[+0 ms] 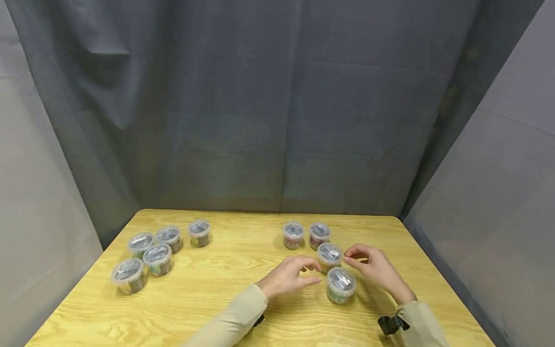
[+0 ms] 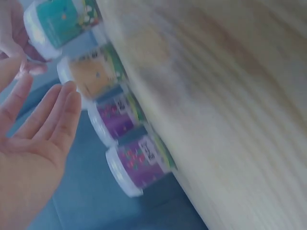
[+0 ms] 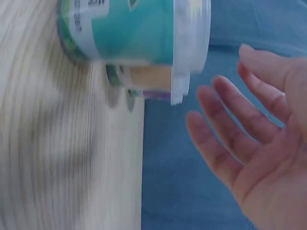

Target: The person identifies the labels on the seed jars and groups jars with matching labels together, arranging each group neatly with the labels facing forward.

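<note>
A small tub with a teal label and clear lid (image 1: 340,285) stands upright nearest me on the right. Just behind it is a tub with an orange label (image 2: 91,75). My left hand (image 1: 291,275) hovers left of these two tubs, fingers loosely bent and holding nothing. To their right, my right hand (image 1: 375,267) has its fingers relaxed and spread, its fingertips near the orange tub's lid but apart from it in the right wrist view. Behind stand two purple-labelled tubs, one on the left (image 1: 293,236) and one on the right (image 1: 319,236).
Several more lidded tubs form a loose group on the table's left side, among them a front tub (image 1: 129,276) and a back tub (image 1: 199,233). The wooden table (image 1: 234,265) ends at a dark grey curtain (image 1: 243,120). Pale panels flank both sides.
</note>
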`<control>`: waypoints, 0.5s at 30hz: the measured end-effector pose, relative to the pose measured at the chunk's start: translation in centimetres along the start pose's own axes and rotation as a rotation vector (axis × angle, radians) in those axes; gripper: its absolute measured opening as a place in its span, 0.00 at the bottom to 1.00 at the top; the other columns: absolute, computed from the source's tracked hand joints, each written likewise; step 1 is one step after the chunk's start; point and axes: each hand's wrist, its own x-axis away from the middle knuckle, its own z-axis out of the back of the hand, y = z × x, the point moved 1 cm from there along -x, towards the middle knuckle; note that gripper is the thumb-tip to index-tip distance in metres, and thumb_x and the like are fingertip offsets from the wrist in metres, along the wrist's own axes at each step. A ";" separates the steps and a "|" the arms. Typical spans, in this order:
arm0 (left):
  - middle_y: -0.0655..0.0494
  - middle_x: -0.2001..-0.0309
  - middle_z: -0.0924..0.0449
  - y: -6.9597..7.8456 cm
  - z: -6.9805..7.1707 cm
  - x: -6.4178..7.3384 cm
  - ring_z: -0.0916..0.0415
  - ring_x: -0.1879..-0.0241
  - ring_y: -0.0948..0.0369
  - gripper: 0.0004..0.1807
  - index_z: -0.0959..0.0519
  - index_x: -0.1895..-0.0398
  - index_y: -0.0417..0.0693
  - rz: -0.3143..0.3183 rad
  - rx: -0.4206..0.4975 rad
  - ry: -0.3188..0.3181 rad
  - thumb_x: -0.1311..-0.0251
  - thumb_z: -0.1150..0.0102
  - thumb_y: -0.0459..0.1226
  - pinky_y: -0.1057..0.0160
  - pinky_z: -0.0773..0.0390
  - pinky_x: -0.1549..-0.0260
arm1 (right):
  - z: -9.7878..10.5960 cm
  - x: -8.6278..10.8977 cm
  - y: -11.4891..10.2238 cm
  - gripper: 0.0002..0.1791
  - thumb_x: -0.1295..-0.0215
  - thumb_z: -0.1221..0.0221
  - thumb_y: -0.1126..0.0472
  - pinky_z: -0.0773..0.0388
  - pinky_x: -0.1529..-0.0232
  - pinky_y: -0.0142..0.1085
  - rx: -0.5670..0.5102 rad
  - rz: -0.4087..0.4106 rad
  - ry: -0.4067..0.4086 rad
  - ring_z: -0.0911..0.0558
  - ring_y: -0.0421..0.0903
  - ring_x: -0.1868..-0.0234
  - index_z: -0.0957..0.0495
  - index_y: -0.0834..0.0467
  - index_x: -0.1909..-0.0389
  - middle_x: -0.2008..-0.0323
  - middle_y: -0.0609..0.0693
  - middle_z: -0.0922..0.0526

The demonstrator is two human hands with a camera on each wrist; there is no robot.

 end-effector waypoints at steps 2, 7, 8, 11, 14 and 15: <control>0.59 0.52 0.16 -0.3 0.7 0.4 0.19 0.51 0.60 0.12 0.19 0.52 0.50 0.012 0.014 0.012 0.34 0.40 0.45 0.64 0.20 0.49 | -0.3 -0.1 -0.4 0.06 0.34 0.37 0.60 0.16 0.58 0.40 0.011 0.004 0.025 0.16 0.47 0.58 0.17 0.57 0.61 0.62 0.47 0.15; 0.60 0.52 0.16 -1.3 2.4 1.4 0.20 0.51 0.60 0.11 0.19 0.51 0.51 0.063 0.050 0.057 0.33 0.41 0.44 0.61 0.20 0.48 | -1.2 -0.6 -1.9 0.07 0.33 0.38 0.59 0.16 0.59 0.36 0.046 0.024 0.035 0.16 0.42 0.61 0.16 0.57 0.58 0.62 0.46 0.14; 0.60 0.52 0.16 -1.5 2.7 1.6 0.20 0.51 0.60 0.11 0.19 0.51 0.52 0.076 0.056 0.065 0.33 0.41 0.44 0.60 0.20 0.48 | -1.3 -0.8 -2.3 0.08 0.33 0.38 0.59 0.16 0.59 0.36 0.048 0.030 0.033 0.16 0.42 0.61 0.16 0.57 0.57 0.61 0.47 0.14; 0.59 0.51 0.16 -2.0 3.7 2.3 0.20 0.51 0.59 0.11 0.19 0.51 0.53 0.102 0.060 0.090 0.32 0.42 0.45 0.57 0.20 0.47 | -2.0 -1.4 -3.4 0.09 0.33 0.38 0.58 0.16 0.58 0.36 0.042 0.034 0.023 0.16 0.43 0.60 0.16 0.56 0.56 0.60 0.47 0.14; 0.57 0.52 0.16 -2.6 4.7 3.1 0.19 0.50 0.56 0.11 0.18 0.52 0.54 0.129 0.054 0.120 0.32 0.43 0.46 0.55 0.20 0.47 | -2.9 -1.9 -4.6 0.08 0.33 0.38 0.58 0.16 0.57 0.36 0.039 0.055 0.015 0.16 0.43 0.59 0.15 0.55 0.57 0.60 0.46 0.13; 0.57 0.52 0.16 -2.8 4.9 3.4 0.19 0.50 0.55 0.11 0.18 0.53 0.54 0.138 0.053 0.132 0.32 0.43 0.46 0.54 0.20 0.47 | -3.3 -2.1 -4.9 0.07 0.33 0.38 0.58 0.16 0.57 0.36 0.036 0.061 0.012 0.16 0.43 0.59 0.15 0.54 0.58 0.60 0.46 0.13</control>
